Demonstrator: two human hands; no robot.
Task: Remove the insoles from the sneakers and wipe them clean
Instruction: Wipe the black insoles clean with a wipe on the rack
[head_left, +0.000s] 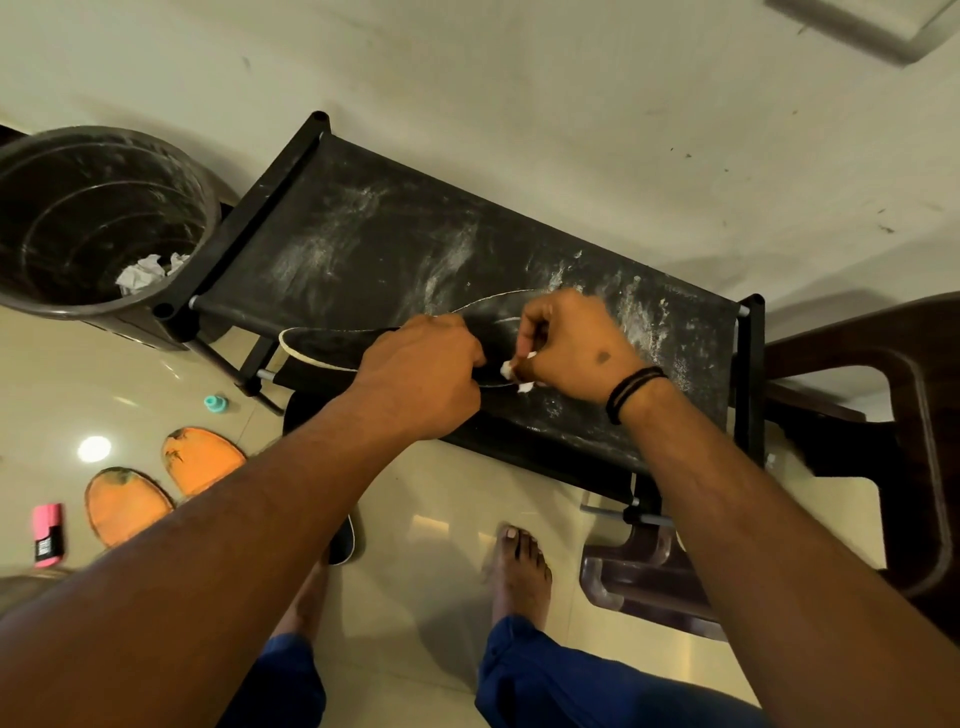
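A black insole (332, 347) with a pale edge lies on the dusty black top of a shoe rack (363, 228), its heel end jutting over the front edge. My left hand (423, 374) presses down on the middle of the insole and grips it. My right hand (576, 345) pinches a small wad of white tissue (506, 369) against the insole's toe half. A black sneaker (343, 540) stands on the floor under my left forearm, mostly hidden.
A dark bin (98, 218) with crumpled white paper stands left of the rack. Two orange insoles (161, 483), a pink object (49, 532) and a teal cap (215, 402) lie on the tiled floor. A dark brown plastic chair (883, 467) is at right. My bare feet are below.
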